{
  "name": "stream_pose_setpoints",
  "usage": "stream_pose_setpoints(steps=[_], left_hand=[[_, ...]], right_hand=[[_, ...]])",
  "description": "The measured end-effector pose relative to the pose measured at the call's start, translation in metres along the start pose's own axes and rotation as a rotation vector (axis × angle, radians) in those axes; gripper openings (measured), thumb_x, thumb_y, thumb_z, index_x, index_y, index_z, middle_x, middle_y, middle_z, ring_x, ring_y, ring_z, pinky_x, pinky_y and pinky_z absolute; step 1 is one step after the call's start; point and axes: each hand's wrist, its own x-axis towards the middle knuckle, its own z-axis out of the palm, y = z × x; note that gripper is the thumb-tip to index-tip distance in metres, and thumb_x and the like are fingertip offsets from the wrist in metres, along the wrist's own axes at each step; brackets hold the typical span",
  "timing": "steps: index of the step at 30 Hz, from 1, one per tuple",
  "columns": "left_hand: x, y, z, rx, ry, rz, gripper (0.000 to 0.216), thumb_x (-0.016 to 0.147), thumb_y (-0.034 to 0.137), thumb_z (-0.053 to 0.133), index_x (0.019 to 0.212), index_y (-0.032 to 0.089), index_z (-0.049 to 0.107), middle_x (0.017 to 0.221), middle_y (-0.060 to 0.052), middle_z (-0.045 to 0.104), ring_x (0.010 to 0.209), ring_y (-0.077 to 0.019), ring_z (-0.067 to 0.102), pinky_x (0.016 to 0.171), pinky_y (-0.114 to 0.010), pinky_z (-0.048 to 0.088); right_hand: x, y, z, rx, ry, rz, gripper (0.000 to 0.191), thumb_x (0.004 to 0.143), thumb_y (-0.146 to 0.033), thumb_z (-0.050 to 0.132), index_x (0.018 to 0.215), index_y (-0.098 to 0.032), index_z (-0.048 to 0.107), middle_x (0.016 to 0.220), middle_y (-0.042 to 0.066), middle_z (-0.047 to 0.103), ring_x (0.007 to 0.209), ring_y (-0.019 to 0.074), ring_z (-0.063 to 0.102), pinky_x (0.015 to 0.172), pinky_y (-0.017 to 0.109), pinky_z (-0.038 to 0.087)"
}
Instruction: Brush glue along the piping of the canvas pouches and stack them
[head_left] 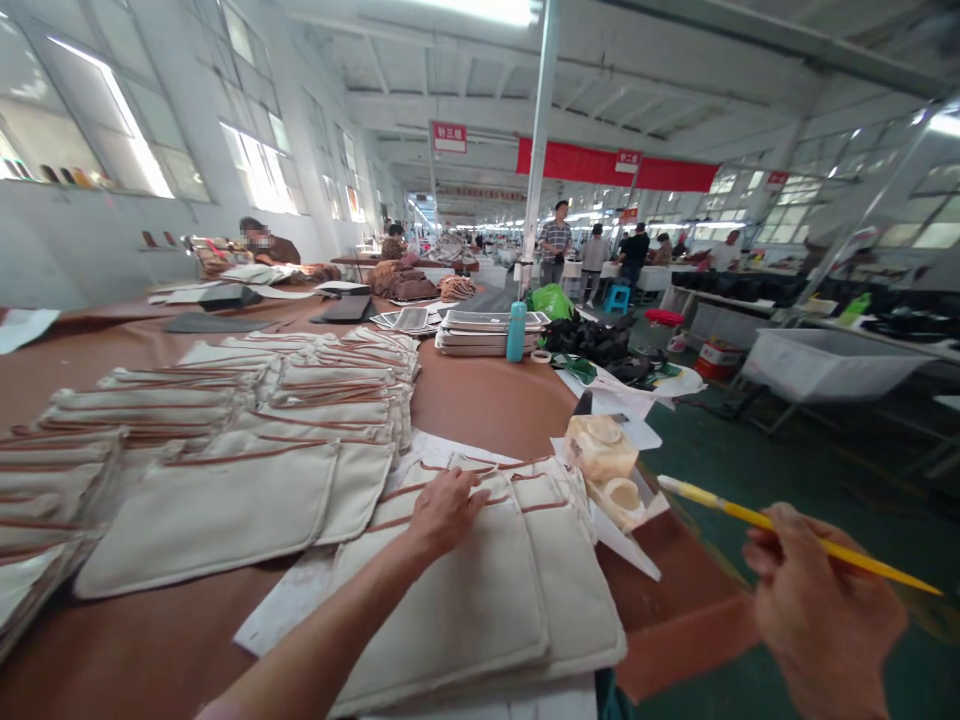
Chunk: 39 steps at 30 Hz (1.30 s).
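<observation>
Canvas pouch (pixel 480 590) lies flat on the tabletop (pixel 487 400) at my 6 o'clock, under my left hand (pixel 444 512), fingers spread on its top edge. I judge it light, limp; take the piped edge. My right hand (pixel 821 610), at 4 o'clock, pinches a yellow brush (pixel 795 535).

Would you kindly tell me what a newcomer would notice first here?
Cream fabric pieces with brown trim lie fanned in overlapping rows across the brown table. The left hand rests flat on the nearest stack, and the right hand holds a yellow brush off the table's edge.
</observation>
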Motion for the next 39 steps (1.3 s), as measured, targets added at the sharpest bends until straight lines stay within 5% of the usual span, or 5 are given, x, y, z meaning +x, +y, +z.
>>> stream_pose_setpoints(steps=[9,16,29,34,39], left_hand=[[0.018,-0.01,0.001,-0.265,-0.175,0.055,0.027,0.08,0.043,0.055,0.074,0.018,0.063,0.074,-0.005,0.062,0.068,-0.0204,0.056,0.059,-0.027,0.032],[-0.008,-0.003,-0.02,-0.579,-0.321,0.138,0.028,0.078,0.042,0.053,0.066,0.017,0.056,0.059,0.004,0.04,0.056,-0.0119,0.036,0.052,-0.025,0.023],[-0.082,0.021,-0.072,-0.941,-0.461,0.164,0.037,0.078,0.05,0.06,0.085,0.014,0.068,0.065,0.003,0.049,0.057,-0.011,0.035,0.054,-0.023,0.025],[-0.093,0.017,-0.063,-0.824,-0.403,0.123,0.027,0.082,0.041,0.055,0.077,0.016,0.063,0.062,0.005,0.041,0.058,-0.0117,0.035,0.055,-0.024,0.024],[-0.099,0.021,-0.046,-0.709,-0.363,0.152,0.021,0.081,0.032,0.053,0.072,0.016,0.064,0.072,0.003,0.05,0.068,-0.0137,0.046,0.06,-0.024,0.028]], right_hand=[[-0.056,-0.031,0.026,0.623,-0.422,0.529,0.025,0.08,-0.029,0.067,0.063,-0.015,0.055,0.051,-0.008,0.042,0.039,0.0021,0.027,0.041,0.017,0.034],[-0.082,-0.049,0.031,0.733,-0.49,0.667,0.021,0.077,-0.027,0.072,0.067,-0.014,0.059,0.055,-0.009,0.047,0.037,-0.0005,0.018,0.038,0.014,0.029],[-0.095,-0.071,0.033,0.379,-0.365,0.297,0.033,0.084,-0.039,0.063,0.065,-0.02,0.046,0.053,-0.009,0.035,0.041,0.0056,0.023,0.041,0.021,0.031],[-0.032,-0.026,0.016,-0.181,-0.207,-0.068,0.036,0.088,-0.055,0.053,0.077,-0.021,0.051,0.057,-0.007,0.046,0.046,0.0105,0.04,0.048,0.026,0.036],[0.009,0.035,0.027,-0.52,-0.32,-0.204,0.045,0.076,-0.062,0.064,0.077,-0.017,0.065,0.066,0.008,0.066,0.059,0.0213,0.058,0.058,0.032,0.04]])
